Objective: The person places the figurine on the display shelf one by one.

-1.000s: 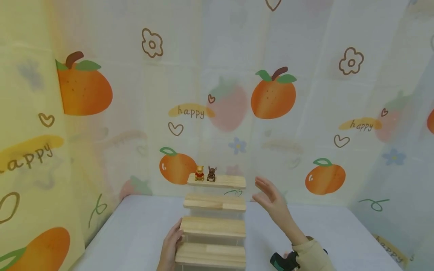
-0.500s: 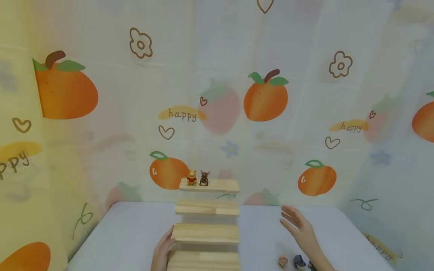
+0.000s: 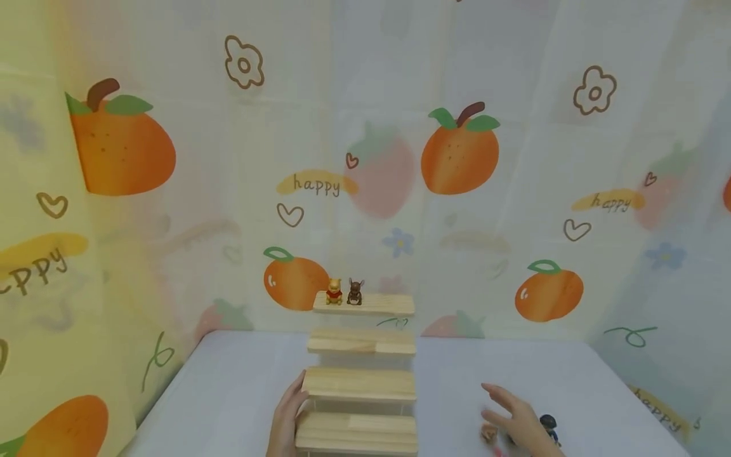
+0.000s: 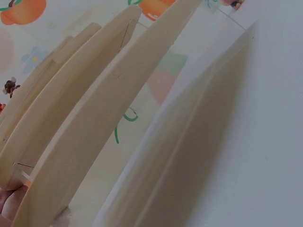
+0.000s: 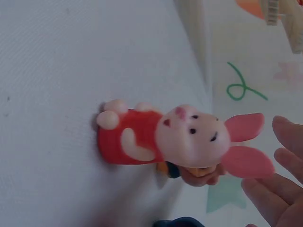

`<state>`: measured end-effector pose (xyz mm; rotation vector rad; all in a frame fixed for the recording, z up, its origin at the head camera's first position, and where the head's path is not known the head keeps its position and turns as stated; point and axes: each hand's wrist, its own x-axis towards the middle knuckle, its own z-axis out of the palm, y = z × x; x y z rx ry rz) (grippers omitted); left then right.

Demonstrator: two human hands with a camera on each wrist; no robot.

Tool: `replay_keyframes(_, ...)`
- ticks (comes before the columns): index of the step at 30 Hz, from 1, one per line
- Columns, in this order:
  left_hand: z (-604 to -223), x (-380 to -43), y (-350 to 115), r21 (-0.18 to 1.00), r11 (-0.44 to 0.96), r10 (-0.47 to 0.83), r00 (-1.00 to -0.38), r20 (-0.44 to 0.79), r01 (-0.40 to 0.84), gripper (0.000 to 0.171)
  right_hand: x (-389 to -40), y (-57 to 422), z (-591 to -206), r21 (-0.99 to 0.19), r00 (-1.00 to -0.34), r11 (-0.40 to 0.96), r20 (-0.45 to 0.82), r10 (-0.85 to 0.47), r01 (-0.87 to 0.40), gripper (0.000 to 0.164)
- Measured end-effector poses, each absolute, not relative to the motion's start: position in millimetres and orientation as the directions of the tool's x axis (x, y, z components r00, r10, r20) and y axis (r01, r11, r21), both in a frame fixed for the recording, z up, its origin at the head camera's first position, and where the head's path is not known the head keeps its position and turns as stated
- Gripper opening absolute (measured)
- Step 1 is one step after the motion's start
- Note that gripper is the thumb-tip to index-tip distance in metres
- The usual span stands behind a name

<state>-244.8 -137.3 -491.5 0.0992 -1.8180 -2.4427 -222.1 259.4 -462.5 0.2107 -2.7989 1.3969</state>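
Note:
A stepped wooden display shelf (image 3: 360, 384) stands in the middle of the head view. My left hand (image 3: 288, 416) grips its left side by one of the lower boards; the left wrist view shows only a bit of that hand (image 4: 13, 204). On the top board sit a yellow bear figurine (image 3: 334, 293) in a red shirt and a brown big-eared figurine (image 3: 355, 293). My right hand (image 3: 516, 419) hovers over figurines at the right, fingers spread and holding nothing. Close to its fingertips is a pink pig figurine (image 5: 189, 137) in red, standing on the table.
Beside the right hand are a brown-haired figurine (image 3: 488, 433) and a dark-capped figurine (image 3: 548, 422). Behind the pig, a dark blue thing (image 5: 180, 222) shows only partly. The white table (image 3: 451, 374) is enclosed by fruit-printed cloth walls (image 3: 514, 158).
My right hand has come down and to the right, from near the top board to the figurines on the table. The left hand keeps its place on the shelf. The head view shifts slightly.

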Motion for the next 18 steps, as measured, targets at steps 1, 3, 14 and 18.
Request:
replay_keyframes(1,-491.4,-244.9,-137.3,0.958,-0.283,-0.109,-0.994,0.012,0.043,0.057,-222.4,261.0,-464.0,-0.786,-0.989,0.606,0.05,-0.141,-0.126,0.052)
replay_keyframes(3,-491.2,-244.8,-137.5,0.959,-0.277,-0.1,-0.995,0.022,0.049,0.057,-223.4,264.3,-467.5,-0.762,-0.983,0.634,0.021,-0.183,-0.134,0.052)
replay_keyframes(14,-491.8,-244.6,-139.2,0.958,-0.287,-0.104,-0.995,-0.001,0.029,0.058,-231.4,268.0,-484.9,-0.644,-0.966,0.752,-0.076,-0.247,-0.142,0.038)
replay_keyframes(18,-491.2,-244.7,-137.2,0.968,-0.25,-0.111,-0.994,-0.007,0.021,0.059,-231.8,269.3,-483.9,-0.617,-0.959,0.764,-0.05,-0.28,-0.191,0.033)
